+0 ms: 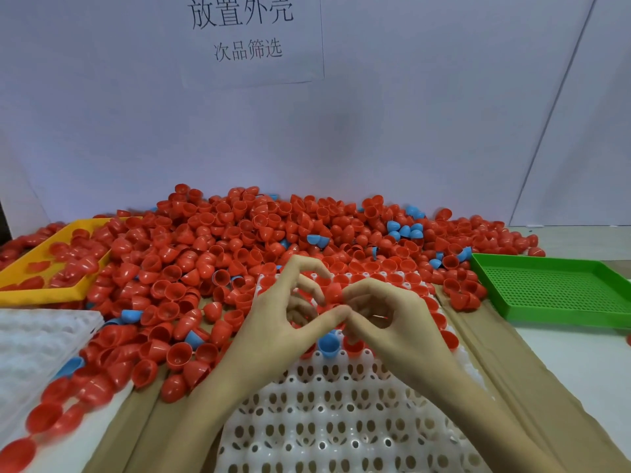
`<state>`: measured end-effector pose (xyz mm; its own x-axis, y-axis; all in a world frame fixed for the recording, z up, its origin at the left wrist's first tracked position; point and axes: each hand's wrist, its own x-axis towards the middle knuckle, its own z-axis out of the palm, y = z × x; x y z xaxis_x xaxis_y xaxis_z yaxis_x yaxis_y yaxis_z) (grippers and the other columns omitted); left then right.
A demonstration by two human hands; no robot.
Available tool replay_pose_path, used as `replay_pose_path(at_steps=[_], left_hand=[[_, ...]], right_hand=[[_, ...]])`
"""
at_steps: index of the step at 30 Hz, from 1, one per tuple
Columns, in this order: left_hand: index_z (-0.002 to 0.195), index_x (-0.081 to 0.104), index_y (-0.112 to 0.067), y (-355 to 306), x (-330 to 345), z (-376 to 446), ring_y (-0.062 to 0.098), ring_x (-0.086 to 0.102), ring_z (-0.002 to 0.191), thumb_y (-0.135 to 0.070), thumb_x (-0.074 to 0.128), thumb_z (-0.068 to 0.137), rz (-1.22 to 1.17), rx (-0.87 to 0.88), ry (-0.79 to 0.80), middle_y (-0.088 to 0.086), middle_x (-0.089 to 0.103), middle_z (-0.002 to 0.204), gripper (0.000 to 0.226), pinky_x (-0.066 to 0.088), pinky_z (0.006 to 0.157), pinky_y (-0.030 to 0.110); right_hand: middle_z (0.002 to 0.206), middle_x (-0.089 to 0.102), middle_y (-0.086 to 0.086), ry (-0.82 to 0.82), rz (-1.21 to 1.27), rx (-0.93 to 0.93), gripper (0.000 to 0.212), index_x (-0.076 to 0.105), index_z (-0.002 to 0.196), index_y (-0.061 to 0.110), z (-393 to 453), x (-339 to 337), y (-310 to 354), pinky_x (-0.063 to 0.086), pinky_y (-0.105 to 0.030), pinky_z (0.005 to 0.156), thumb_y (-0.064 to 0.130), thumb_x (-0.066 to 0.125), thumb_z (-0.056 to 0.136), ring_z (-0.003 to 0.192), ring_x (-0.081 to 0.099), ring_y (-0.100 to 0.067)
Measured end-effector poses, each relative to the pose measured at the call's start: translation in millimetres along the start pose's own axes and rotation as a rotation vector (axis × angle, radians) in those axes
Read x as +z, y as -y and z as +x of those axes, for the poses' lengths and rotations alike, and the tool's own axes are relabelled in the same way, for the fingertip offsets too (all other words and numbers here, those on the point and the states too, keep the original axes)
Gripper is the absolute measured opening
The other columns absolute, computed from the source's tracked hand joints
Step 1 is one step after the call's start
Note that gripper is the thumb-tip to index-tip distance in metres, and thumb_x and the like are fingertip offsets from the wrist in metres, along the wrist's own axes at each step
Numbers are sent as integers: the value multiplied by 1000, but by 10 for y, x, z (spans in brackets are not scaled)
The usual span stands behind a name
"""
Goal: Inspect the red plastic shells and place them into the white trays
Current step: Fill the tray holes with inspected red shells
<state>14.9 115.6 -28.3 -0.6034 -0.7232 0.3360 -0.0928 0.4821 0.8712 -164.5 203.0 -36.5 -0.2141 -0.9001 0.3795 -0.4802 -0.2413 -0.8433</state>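
Nearby, green tray [553, 295] (perforated), right.

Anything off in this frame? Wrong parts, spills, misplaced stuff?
Yes. A blue shell sits in the white tray among red ones, just below the hands. More blue shells are mixed through the red pile, which also spills into the yellow tray. The green tray holds nothing visible.

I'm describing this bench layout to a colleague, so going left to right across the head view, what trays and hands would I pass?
Yellow tray holding some red shells → left hand → red shell held between both hands' fingers → right hand → green tray. The white trays overlap this order, so I've left them out.
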Motion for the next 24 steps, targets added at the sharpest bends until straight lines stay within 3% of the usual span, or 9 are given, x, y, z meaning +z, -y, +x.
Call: replay_pose_path(at_steps=[3,6,10,12,15,18,21,24], left_hand=[[122,63,-38,25,-77,2,16,76,86,-19,73,96,65,44,74,-12,65,106,34,59,79,22],[109,72,-34,48,-129,1,7,74,72,-1,65,94,92,34,48,-13,70,108,38,56,70,17],[100,78,-35,66,-231,-17,10,76,86,-8,75,90,165,-33,-71,-14,76,97,29,63,83,30],[99,78,-33,72,-318,-99,9,74,90,-9,76,91,221,-40,-136,-12,77,92,26,60,86,30],[97,75,-37,50,-466,-362,10,72,92,-9,75,90,363,4,-200,-16,75,91,30,56,84,22],[94,71,-40,26,-531,-680,8,69,93,-8,74,90,500,21,-165,-19,71,93,32,54,81,20],[95,67,-44,-2,-459,-919,1,64,92,-24,72,93,653,-47,-88,-23,64,98,21,55,73,20],[93,70,-37,-11,-327,-1017,0,60,93,-25,76,91,717,-17,-119,-20,56,93,13,48,64,9]], right_hand=[[91,77,6,4,-2,-53,18,76,109,22,11,-8,-22,64,-33,77,14,79,92,84,76,-14],[95,78,5,54,49,-87,17,74,114,20,41,-41,-29,63,-28,76,12,71,99,85,78,-15],[90,77,2,-20,25,-44,21,74,112,21,111,-168,-106,64,-34,72,6,60,104,78,77,-19],[89,76,1,-62,-5,-20,24,75,107,22,146,-246,-156,64,-39,71,3,59,104,76,76,-21],[88,76,2,-97,-18,3,27,75,104,24,193,-336,-215,65,-40,70,3,58,104,73,76,-20],[86,76,2,-134,-43,-7,27,75,102,25,222,-383,-271,64,-42,67,4,58,104,70,76,-20],[85,76,4,-154,-72,-21,27,74,102,26,228,-383,-310,64,-43,66,5,58,103,69,76,-19],[84,75,8,-180,-119,-17,27,74,101,27,242,-407,-341,64,-40,66,5,59,103,69,75,-16]])
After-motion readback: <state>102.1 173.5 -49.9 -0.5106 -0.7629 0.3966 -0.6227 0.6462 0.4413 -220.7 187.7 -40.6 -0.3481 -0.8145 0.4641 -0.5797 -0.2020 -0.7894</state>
